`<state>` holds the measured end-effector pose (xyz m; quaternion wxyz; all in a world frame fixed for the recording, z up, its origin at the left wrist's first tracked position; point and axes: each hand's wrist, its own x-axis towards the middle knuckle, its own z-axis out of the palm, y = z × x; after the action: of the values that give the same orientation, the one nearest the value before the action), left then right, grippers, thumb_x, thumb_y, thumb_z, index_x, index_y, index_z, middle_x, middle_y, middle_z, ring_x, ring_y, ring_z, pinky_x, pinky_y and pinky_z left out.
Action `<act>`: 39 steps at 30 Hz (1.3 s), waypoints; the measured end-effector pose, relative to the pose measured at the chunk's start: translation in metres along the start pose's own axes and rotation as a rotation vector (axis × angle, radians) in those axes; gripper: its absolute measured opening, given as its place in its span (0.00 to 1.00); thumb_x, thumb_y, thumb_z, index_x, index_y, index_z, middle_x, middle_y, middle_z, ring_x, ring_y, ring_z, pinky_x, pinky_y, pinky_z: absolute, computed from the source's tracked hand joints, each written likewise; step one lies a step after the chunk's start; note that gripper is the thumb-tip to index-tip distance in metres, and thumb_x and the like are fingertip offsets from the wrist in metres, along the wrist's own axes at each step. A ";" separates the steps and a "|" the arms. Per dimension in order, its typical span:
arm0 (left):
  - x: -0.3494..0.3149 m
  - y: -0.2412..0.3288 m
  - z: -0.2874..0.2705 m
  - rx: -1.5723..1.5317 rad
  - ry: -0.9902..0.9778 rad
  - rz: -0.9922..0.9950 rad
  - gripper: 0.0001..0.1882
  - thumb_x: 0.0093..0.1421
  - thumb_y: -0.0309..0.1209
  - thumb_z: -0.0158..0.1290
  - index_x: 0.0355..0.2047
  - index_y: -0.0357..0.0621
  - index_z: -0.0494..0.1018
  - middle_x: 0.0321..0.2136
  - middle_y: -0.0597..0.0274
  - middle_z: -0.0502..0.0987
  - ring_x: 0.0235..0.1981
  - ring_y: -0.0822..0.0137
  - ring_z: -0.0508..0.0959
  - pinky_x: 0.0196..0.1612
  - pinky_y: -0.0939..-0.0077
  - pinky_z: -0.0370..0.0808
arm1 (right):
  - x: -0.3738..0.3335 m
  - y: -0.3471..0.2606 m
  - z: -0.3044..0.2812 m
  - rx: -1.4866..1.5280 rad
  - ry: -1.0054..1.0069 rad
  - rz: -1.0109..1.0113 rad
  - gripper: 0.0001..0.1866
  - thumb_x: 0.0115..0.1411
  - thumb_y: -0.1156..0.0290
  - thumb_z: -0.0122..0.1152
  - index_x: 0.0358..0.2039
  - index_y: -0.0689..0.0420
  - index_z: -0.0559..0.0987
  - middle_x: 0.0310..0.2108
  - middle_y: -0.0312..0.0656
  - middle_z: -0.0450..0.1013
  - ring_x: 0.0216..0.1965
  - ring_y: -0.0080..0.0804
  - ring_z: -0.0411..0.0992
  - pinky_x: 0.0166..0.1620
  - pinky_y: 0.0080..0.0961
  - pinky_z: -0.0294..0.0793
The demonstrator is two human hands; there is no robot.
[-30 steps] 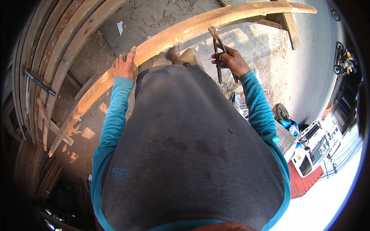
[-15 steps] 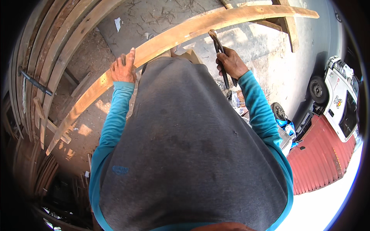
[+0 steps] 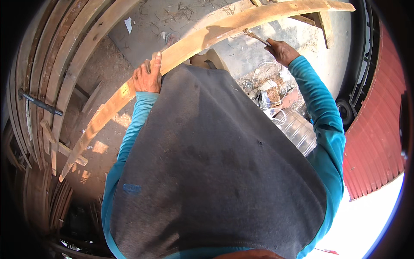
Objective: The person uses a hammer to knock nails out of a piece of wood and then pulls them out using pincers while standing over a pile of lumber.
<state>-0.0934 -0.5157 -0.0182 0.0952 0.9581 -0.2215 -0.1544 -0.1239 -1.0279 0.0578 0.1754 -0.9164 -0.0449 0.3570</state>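
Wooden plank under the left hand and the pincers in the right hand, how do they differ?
Size: the plank is long and broad; the pincers are far shorter and slimmer. Look: the plank is pale, yellowish-brown wood, while the pincers look like darker metal. Pose: the plank stretches across the view beneath the left hand, whereas the pincers stick out from the right hand. Shared: both are in contact with one hand.
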 end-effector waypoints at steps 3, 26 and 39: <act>0.005 -0.013 -0.002 -0.019 -0.085 0.030 0.45 0.53 0.29 0.63 0.69 0.75 0.58 0.56 0.52 0.71 0.55 0.48 0.73 0.62 0.50 0.65 | 0.010 0.025 -0.033 -0.392 -0.022 -0.045 0.09 0.71 0.63 0.51 0.43 0.55 0.70 0.37 0.52 0.77 0.36 0.56 0.78 0.37 0.48 0.78; 0.193 0.117 -0.036 -0.622 -0.641 0.111 0.57 0.46 0.55 0.69 0.71 0.49 0.55 0.62 0.42 0.68 0.64 0.46 0.68 0.67 0.62 0.64 | -0.034 -0.074 0.003 1.582 0.214 0.463 0.30 0.62 0.73 0.42 0.64 0.73 0.60 0.44 0.57 0.79 0.40 0.43 0.81 0.48 0.32 0.80; 0.158 0.169 -0.039 -0.101 -0.427 -0.056 0.47 0.52 0.35 0.66 0.70 0.67 0.55 0.52 0.45 0.71 0.56 0.46 0.73 0.57 0.51 0.72 | -0.034 0.002 -0.032 1.471 -0.171 0.299 0.29 0.64 0.73 0.36 0.66 0.70 0.59 0.48 0.59 0.76 0.46 0.47 0.80 0.52 0.36 0.80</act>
<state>-0.0120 -0.7322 0.0208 0.0898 0.9035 -0.2018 -0.3673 -0.1278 -1.0462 0.1012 0.6876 -0.5282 0.3165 0.3848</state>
